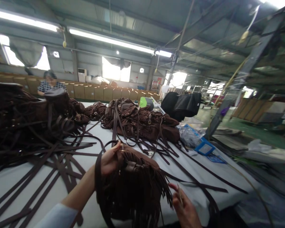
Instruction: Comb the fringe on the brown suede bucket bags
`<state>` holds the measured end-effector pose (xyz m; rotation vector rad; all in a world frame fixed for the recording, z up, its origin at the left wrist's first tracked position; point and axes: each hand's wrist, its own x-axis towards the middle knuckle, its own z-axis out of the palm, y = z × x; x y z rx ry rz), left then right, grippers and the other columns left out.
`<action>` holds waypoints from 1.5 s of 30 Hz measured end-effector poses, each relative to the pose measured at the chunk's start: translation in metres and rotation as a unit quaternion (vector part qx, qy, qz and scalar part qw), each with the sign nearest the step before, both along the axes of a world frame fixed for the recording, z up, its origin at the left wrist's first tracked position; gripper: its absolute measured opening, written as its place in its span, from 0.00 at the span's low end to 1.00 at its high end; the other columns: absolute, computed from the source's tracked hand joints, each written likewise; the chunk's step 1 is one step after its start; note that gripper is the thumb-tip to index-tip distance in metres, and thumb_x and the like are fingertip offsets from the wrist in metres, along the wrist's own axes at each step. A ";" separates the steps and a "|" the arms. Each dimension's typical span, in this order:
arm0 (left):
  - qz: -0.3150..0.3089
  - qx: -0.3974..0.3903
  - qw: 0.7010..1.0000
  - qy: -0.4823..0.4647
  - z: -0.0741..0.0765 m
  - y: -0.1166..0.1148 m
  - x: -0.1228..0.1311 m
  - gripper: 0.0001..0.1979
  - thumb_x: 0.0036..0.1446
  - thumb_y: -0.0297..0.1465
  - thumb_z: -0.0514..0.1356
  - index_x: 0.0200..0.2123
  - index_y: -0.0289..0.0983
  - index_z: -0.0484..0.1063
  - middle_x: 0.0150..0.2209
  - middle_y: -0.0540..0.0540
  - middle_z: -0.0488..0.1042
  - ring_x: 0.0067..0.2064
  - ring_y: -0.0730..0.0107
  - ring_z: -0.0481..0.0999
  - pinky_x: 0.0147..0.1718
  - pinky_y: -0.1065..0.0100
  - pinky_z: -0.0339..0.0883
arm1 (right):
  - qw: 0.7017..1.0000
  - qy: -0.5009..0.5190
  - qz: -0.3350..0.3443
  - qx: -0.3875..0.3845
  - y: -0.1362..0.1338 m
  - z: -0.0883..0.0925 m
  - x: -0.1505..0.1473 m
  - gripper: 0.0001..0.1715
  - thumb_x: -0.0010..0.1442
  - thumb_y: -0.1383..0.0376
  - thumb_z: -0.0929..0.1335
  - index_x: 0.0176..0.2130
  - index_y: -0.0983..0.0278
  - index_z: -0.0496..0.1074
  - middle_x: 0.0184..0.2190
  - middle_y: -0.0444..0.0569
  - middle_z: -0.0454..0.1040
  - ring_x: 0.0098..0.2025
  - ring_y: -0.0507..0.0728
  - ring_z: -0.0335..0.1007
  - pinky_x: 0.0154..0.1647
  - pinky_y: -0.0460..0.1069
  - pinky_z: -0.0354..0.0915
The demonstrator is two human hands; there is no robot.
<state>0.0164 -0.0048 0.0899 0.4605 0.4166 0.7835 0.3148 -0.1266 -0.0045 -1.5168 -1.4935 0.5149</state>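
A dark brown fringed bag (133, 186) is in front of me at the table's near side, its fringe hanging down. My left hand (111, 160) grips the bag's upper left edge, close to a gold-coloured metal fitting, with a strap looping past the wrist. Low on the right, my right hand (184, 202) is beside the tips of the fringe, its index finger pointing toward them. Between its fingers is a thin, pale tool (180, 193), too blurred to name. I cannot tell whether this hand touches the fringe.
Brown bags with straps and buckles form a pile (142, 122) ahead and another pile (26, 117) at left. Loose straps (61, 161) cross the white tabletop (92, 199). A blue box (204, 147) lies on the right. Another person (51, 84) is behind the left pile, before cardboard boxes (97, 92).
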 end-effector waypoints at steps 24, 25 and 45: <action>0.149 0.041 0.855 0.496 -0.156 -0.016 -0.170 0.21 0.41 0.45 0.68 0.28 0.33 0.70 0.18 0.48 0.73 0.16 0.70 0.69 0.14 0.75 0.52 | 0.881 -0.447 0.144 0.050 0.098 -0.018 -0.140 0.15 0.66 0.54 0.60 0.46 0.56 0.69 0.36 0.44 0.72 0.32 0.53 0.72 0.27 0.46 0.56; 0.189 0.041 0.832 0.521 -0.157 -0.026 -0.186 0.20 0.43 0.45 0.66 0.28 0.34 0.69 0.19 0.50 0.71 0.18 0.71 0.68 0.15 0.75 0.53 | 0.880 -0.459 0.121 0.032 0.103 -0.023 -0.140 0.14 0.66 0.54 0.60 0.45 0.56 0.69 0.36 0.44 0.72 0.31 0.53 0.72 0.26 0.46 0.55; 0.162 0.278 0.793 0.517 -0.172 -0.106 0.015 0.25 0.53 0.40 0.59 0.53 0.37 0.64 0.51 0.40 0.72 0.53 0.56 0.70 0.52 0.63 0.62 | 0.968 -0.225 0.075 -0.079 0.089 -0.016 -0.112 0.26 0.65 0.48 0.52 0.48 0.58 0.66 0.43 0.49 0.74 0.44 0.60 0.71 0.41 0.52 0.64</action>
